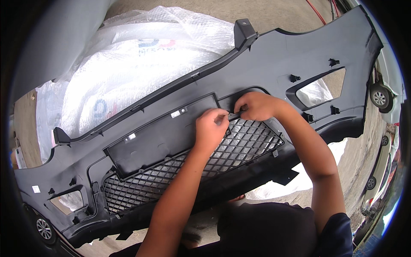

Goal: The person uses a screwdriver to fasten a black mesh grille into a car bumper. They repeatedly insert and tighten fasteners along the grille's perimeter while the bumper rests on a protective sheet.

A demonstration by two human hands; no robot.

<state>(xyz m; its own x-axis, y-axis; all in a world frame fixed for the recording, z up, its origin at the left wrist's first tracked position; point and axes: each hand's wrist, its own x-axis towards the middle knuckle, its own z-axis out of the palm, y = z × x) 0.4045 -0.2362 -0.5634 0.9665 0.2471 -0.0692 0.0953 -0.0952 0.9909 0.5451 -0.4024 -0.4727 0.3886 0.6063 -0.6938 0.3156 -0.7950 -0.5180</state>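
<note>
A black plastic car bumper cover (269, 61) lies inner side up before me, slanting across the view. A diamond-mesh grille (240, 141) sits along its middle, below a flat recessed panel (154, 138). My left hand (212, 125) is at the right end of this panel, thumb and forefinger pinched at the grille's upper edge. Just right of it, my right hand (258, 106) curls its fingers around a thin dark strip of that same edge. The fingers hide the exact spot, so whether a small clip or fastener is between them cannot be told.
Translucent plastic wrapping (135, 77) bunches beyond the bumper cover. Brackets stick up from its far edge, one at the right (245, 33). Small black clips (294, 78) surround a side opening. Parked vehicles stand at the right, one showing a wheel (380, 96). Concrete floor (279, 16) surrounds everything.
</note>
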